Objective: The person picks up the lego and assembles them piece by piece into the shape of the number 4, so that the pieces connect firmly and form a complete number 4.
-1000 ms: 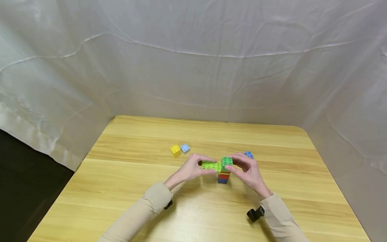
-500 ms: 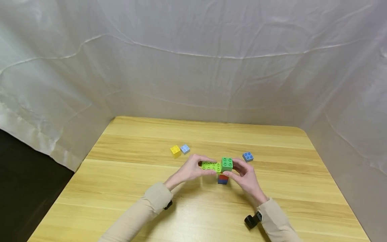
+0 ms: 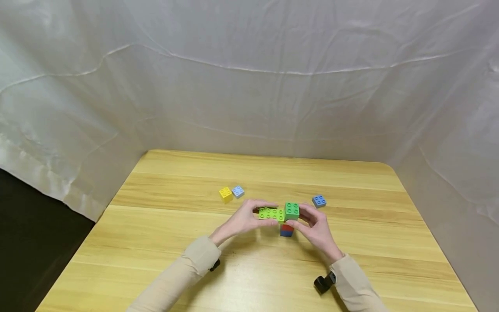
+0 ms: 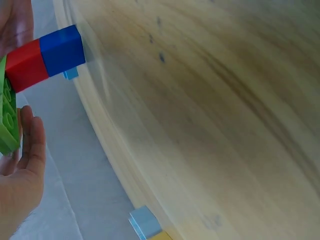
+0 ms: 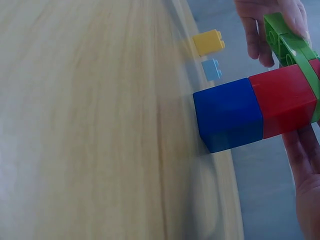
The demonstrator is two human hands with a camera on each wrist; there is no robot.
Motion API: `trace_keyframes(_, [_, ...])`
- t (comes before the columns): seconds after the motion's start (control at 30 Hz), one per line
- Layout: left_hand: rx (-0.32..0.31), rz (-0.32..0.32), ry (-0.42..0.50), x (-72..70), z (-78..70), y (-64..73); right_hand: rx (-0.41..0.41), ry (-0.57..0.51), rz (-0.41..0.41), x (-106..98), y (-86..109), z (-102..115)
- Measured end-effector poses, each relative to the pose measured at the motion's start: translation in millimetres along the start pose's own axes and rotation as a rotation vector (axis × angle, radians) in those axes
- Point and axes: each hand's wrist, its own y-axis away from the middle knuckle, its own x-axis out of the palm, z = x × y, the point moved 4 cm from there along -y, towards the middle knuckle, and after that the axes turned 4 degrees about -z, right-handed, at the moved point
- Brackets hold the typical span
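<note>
A lime green long brick [image 3: 271, 215] lies level across the top of an upright stack with a red brick [image 5: 285, 100] above a dark blue brick [image 5: 230, 115]. My left hand [image 3: 246, 216] pinches the lime brick, fingers along the far side and thumb along the near side. At its right end a green square brick [image 3: 291, 211] sits higher than the lime one. My right hand [image 3: 316, 226] holds this end, thumb at the near side, fingers behind. The hands partly hide the joints between bricks.
Beyond the left hand, a yellow brick [image 3: 225, 194] and a light blue brick [image 3: 238, 191] lie close together on the wooden table [image 3: 175, 195]. Another blue brick [image 3: 319, 201] lies beyond the right hand. A pale sheet [image 3: 249, 86] hangs behind the table.
My right hand has shifted a little lower and nearer, with its thumb moved down from the green brick's top edge. The blue brick behind it shows fully now. My left hand stays nearly still.
</note>
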Motion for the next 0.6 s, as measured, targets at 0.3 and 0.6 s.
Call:
trace_keyframes(0.3, [0.023, -0.145, 0.019, -32.9, 19.1, 7.3, -0.009, 0.006, -0.006, 2, -1.0, -1])
trace_keyframes(0.6, [-0.032, -0.336, 0.028, -70.8, 40.1, 14.2, -0.006, 0.004, -0.02, 3, -0.4, -3])
